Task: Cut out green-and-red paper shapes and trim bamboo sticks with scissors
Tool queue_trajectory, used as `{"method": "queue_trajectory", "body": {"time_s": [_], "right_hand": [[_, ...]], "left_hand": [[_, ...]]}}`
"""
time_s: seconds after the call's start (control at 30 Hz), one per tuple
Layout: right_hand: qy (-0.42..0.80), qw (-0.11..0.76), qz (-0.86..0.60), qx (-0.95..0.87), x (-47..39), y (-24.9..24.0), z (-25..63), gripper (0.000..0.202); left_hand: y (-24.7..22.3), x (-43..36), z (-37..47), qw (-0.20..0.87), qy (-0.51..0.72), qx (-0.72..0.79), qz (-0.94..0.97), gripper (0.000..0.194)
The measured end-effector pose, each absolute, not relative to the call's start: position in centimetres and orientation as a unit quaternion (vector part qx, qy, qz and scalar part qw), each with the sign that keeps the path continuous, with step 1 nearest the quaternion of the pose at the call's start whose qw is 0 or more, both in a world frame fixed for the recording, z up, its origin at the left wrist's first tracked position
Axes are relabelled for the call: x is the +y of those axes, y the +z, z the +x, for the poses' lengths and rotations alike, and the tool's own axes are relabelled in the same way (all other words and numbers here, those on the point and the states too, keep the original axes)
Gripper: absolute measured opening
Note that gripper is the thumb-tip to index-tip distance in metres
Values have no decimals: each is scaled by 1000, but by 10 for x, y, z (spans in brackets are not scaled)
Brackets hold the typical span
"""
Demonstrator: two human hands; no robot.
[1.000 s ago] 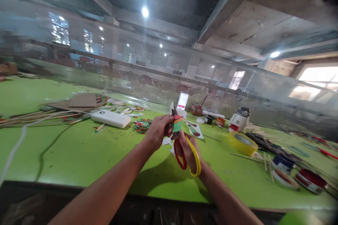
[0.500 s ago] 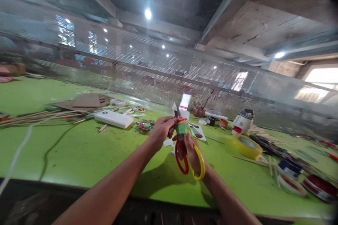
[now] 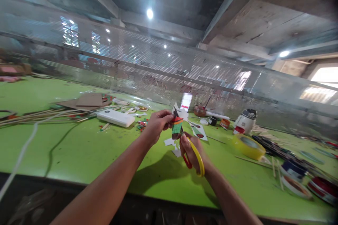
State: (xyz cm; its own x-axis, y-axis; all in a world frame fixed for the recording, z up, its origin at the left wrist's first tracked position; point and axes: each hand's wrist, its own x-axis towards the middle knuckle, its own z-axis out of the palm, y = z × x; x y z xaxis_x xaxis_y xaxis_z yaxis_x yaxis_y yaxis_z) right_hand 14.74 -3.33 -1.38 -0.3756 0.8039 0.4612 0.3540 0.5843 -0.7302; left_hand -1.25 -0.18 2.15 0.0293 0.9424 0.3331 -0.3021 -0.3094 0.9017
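Observation:
Near the middle of the green table, my left hand pinches a painted paper cutout with green, orange and red on it, held above the surface. My right hand grips a pair of scissors with one yellow and one red handle loop. The blades point up and away from me beside the cutout's right edge; their tips are partly hidden. White paper scraps lie on the table below the cutout. Behind my right hand rests a white sheet with painted shapes.
A white power bank and thin sticks lie to the left, near brown cardboard. On the right are a yellow tape roll, small paint jars, a white bottle and paint tins. A perforated screen runs behind the table.
The scissors have turned and dropped lower, from across the cutout to its right side. The cutout has shifted slightly left in my left hand, and the red loop is now mostly hidden.

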Motion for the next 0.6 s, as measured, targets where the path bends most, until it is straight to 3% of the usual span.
{"method": "queue_trajectory", "body": {"time_s": [0.2, 0.6], "right_hand": [[358, 436, -376, -736, -40, -10, 142, 60], [348, 460, -373, -726, -30, -24, 150, 54]], "left_hand": [[18, -4, -4, 443, 655, 285, 542, 12], [15, -1, -8, 529, 611, 239, 538, 19]]}}
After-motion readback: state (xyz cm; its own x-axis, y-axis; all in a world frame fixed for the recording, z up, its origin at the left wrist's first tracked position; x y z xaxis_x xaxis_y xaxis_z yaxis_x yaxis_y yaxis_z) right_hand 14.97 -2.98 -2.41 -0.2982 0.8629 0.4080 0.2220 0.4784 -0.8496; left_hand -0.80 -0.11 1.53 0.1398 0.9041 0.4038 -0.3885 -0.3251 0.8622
